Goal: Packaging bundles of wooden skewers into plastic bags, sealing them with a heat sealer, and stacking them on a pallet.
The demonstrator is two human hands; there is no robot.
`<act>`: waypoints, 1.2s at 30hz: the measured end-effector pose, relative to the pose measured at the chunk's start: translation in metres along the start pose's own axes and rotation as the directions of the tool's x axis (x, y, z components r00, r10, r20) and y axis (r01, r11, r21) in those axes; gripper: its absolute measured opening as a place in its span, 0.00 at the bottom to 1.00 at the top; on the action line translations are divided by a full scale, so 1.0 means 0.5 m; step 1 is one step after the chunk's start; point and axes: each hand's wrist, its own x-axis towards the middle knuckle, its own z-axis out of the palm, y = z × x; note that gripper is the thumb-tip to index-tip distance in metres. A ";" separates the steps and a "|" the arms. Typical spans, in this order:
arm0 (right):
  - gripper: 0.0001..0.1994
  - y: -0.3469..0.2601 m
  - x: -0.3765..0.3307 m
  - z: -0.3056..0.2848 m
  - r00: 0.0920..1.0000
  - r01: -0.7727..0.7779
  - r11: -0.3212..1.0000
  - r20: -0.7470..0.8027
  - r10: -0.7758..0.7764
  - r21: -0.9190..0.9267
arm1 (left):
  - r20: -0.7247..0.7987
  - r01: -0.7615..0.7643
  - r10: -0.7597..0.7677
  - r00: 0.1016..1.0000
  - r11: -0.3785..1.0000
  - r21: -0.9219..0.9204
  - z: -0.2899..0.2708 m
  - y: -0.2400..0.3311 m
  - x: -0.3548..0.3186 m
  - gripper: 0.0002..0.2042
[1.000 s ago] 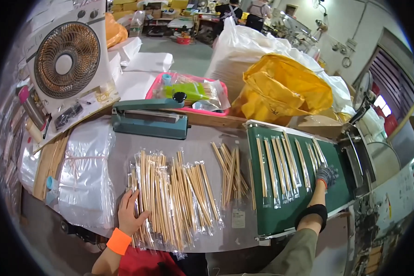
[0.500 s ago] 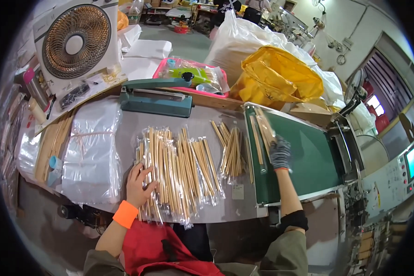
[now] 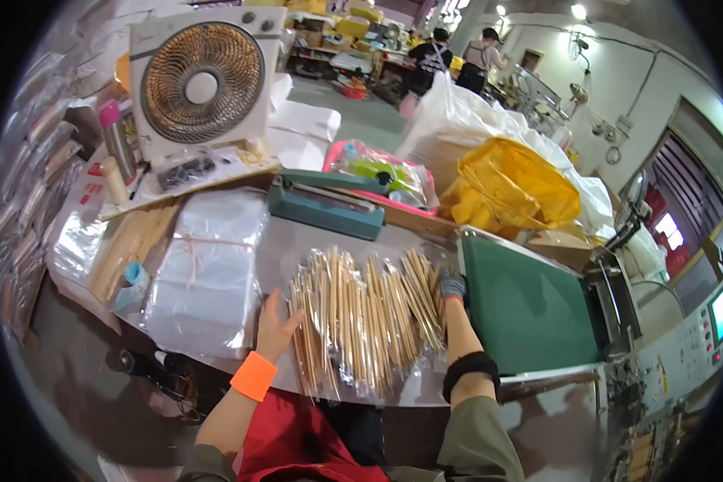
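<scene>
Box fan [image 3: 201,80] at table's far left; teal heat sealer [image 3: 326,205] behind pile; tied stack of clear bags [image 3: 204,273] just left of it; green conveyor belt [image 3: 530,309] to right, bare now, earlier carrying rows of packets. Packets of wooden sticks [image 3: 365,321] fanned across grey table [image 3: 281,245] between both hands. Left hand [image 3: 277,325], orange wristband, flat and open against pile's left edge, holding nothing. Gloved right hand [image 3: 453,287], back from belt, at pile's right edge; grip cannot be told.
</scene>
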 end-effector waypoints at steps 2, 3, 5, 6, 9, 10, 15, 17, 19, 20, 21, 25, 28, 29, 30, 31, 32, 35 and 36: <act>0.32 -0.052 -0.043 -0.010 0.992 -0.129 0.991 0.020 0.129 0.020 | 0.142 0.206 -0.171 0.975 0.937 -0.283 -0.031 0.031 0.019 0.36; 0.29 -0.073 -0.048 0.011 0.991 -0.009 0.990 0.127 0.027 -0.138 | 0.367 0.426 -0.258 0.894 0.747 -0.511 -0.026 0.066 0.027 0.36; 0.28 -0.092 -0.128 0.074 0.888 0.432 0.902 0.170 -0.427 0.006 | 0.445 0.535 -0.337 0.830 0.709 -0.460 0.015 0.151 0.022 0.34; 0.34 -0.251 -0.247 0.066 0.854 0.370 0.897 0.293 -0.430 0.240 | 0.416 0.485 -0.286 0.864 0.699 -0.526 -0.002 0.110 0.022 0.28; 0.34 -0.295 -0.353 0.046 0.732 -0.300 0.496 0.530 -0.428 0.815 | 0.389 0.397 -0.193 0.901 0.729 -0.558 0.046 0.119 0.011 0.25; 0.32 -0.308 -0.396 0.030 0.732 -0.368 0.394 0.523 -0.436 0.842 | 0.299 0.346 -0.212 0.930 0.778 -0.525 0.040 0.118 0.003 0.28; 0.29 -0.254 -0.600 0.083 0.919 -0.187 0.342 0.287 -0.270 0.921 | 0.226 0.220 -0.109 0.968 0.803 -0.555 -0.014 0.104 -0.146 0.41; 0.36 -0.218 -0.750 0.040 0.905 -0.023 0.401 0.189 -0.381 0.916 | 0.277 0.138 -0.020 0.961 0.900 -0.414 -0.105 0.104 -0.286 0.45; 0.32 -0.171 -0.830 -0.028 0.833 -0.332 0.222 0.395 -0.387 0.917 | 0.348 0.243 -0.089 0.933 0.869 -0.431 -0.159 0.119 -0.364 0.46; 0.29 -0.106 -0.837 0.027 0.836 -0.341 0.316 0.440 -0.329 0.885 | 0.428 0.304 -0.095 0.899 0.838 -0.454 -0.171 0.126 -0.389 0.47; 0.26 -0.051 -0.844 0.085 0.839 -0.347 0.406 0.473 -0.269 0.845 | 0.427 0.413 -0.200 0.882 0.766 -0.493 -0.161 0.110 -0.387 0.50; 0.34 -0.155 -0.791 0.005 0.689 -0.489 0.356 0.603 -0.403 0.797 | 0.533 0.379 -0.191 0.824 0.885 -0.270 -0.179 0.102 -0.386 0.52; 0.45 -0.194 -0.676 0.014 0.785 0.332 0.507 0.065 -0.616 0.795 | 0.575 0.292 -0.148 0.804 0.942 -0.166 -0.150 0.115 -0.385 0.54; 0.45 -0.212 -0.650 0.008 0.778 0.350 0.499 0.051 -0.627 0.793 | 0.542 0.231 -0.141 0.828 0.968 -0.101 -0.130 0.116 -0.378 0.56; 0.48 -0.230 -0.627 0.001 0.700 0.202 0.470 0.209 -0.683 0.859 | 0.519 0.312 -0.217 0.827 0.945 -0.102 -0.118 0.113 -0.366 0.55; 0.52 -0.248 -0.608 -0.002 0.577 0.041 0.451 0.347 -0.740 0.891 | 0.500 0.298 -0.206 0.841 0.948 -0.111 -0.118 0.104 -0.357 0.55; 0.55 -0.250 -0.610 -0.014 0.504 0.344 0.539 0.333 -0.797 0.769 | 0.541 0.385 -0.223 0.811 0.900 -0.205 -0.118 0.092 -0.353 0.53; 0.57 -0.257 -0.599 -0.024 0.354 0.444 0.411 0.265 -0.897 0.797 | 0.555 0.396 -0.211 0.805 0.887 -0.237 -0.125 0.082 -0.349 0.48; 0.51 -0.264 -0.592 -0.023 0.395 0.467 0.382 0.198 -0.897 0.797 | 0.623 0.469 -0.230 0.748 0.847 -0.250 -0.126 0.084 -0.340 0.47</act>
